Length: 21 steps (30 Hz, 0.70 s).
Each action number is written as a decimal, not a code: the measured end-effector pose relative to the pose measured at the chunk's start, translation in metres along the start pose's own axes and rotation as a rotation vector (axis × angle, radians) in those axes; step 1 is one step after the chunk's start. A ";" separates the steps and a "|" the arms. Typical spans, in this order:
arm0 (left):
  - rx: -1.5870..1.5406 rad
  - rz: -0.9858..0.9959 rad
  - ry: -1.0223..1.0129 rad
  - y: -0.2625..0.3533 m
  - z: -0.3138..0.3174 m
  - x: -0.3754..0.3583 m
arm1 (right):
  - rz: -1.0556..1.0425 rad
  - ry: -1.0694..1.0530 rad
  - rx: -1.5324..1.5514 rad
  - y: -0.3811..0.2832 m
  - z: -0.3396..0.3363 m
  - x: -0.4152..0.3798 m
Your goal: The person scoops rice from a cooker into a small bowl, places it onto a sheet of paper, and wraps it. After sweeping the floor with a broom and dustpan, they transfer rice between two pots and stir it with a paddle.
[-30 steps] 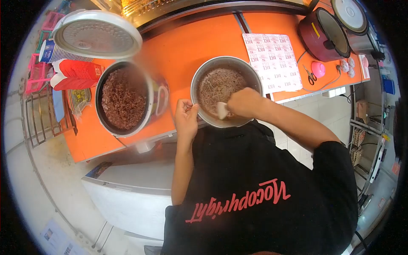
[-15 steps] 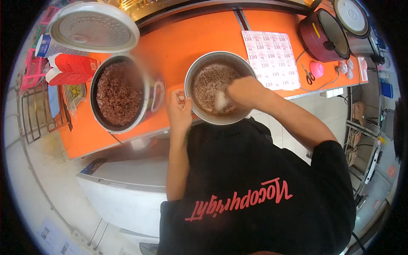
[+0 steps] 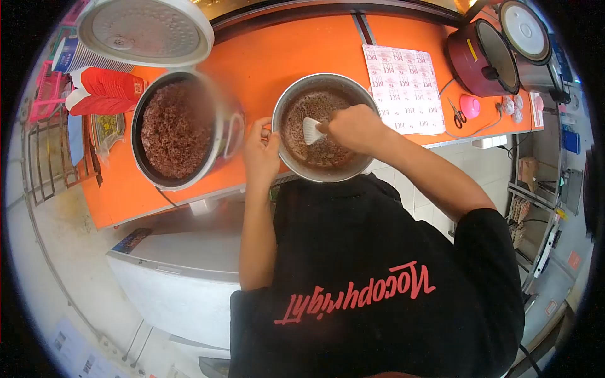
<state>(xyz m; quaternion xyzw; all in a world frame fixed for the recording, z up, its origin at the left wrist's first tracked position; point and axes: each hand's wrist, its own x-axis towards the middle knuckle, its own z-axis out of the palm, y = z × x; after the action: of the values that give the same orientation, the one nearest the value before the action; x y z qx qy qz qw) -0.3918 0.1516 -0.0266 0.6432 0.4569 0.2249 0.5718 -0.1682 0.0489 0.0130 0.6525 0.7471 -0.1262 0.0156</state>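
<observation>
A round metal pot (image 3: 296, 162) stands at the table's front edge, tilted a little toward me, with reddish-brown rice (image 3: 322, 157) stuck over its bottom and wall. My left hand (image 3: 261, 151) grips the pot's left rim, fingers closed around it. Inside the pot, my right hand (image 3: 353, 129) is closed round the handle of a white rice paddle (image 3: 312, 131). The paddle's broad ribbed blade points left against the rice; its handle is hidden in my fist. To the left, an open rice cooker (image 3: 216, 129) holds a heap of dark red rice (image 3: 176, 129).
The cooker's raised lid (image 3: 145, 31) stands over its back. Stacked red cartons (image 3: 107, 91) sit at the left. Printed paper (image 3: 403, 88), scissors (image 3: 457, 116), a pink bowl (image 3: 469, 106) and a dark red cooker (image 3: 476, 60) lie along the right of the orange table (image 3: 277, 44).
My right hand has moved the rice paddle up and to the left inside the pot, turning its blade leftward. My left hand keeps its hold on the rim. The view has shifted slightly.
</observation>
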 end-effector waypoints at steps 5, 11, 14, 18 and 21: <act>0.113 0.076 -0.030 0.007 -0.009 0.009 | -0.042 -0.290 -0.020 0.000 -0.013 -0.020; 0.205 0.157 -0.030 0.003 -0.003 0.022 | -0.069 -0.134 0.036 -0.011 0.017 0.011; 0.279 0.246 -0.034 0.009 -0.007 0.023 | -0.088 -0.209 0.076 -0.012 0.012 0.010; 0.376 0.306 -0.010 0.007 -0.009 0.023 | -0.026 -0.511 0.013 -0.001 -0.021 -0.010; 0.361 0.259 -0.024 0.011 -0.008 0.023 | 0.091 -0.480 -0.006 0.003 -0.044 -0.002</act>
<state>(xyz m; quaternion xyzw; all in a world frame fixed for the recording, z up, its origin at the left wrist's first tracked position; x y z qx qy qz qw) -0.3838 0.1761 -0.0199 0.7913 0.3962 0.2033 0.4191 -0.1588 0.0570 0.0555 0.6367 0.6922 -0.2744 0.2004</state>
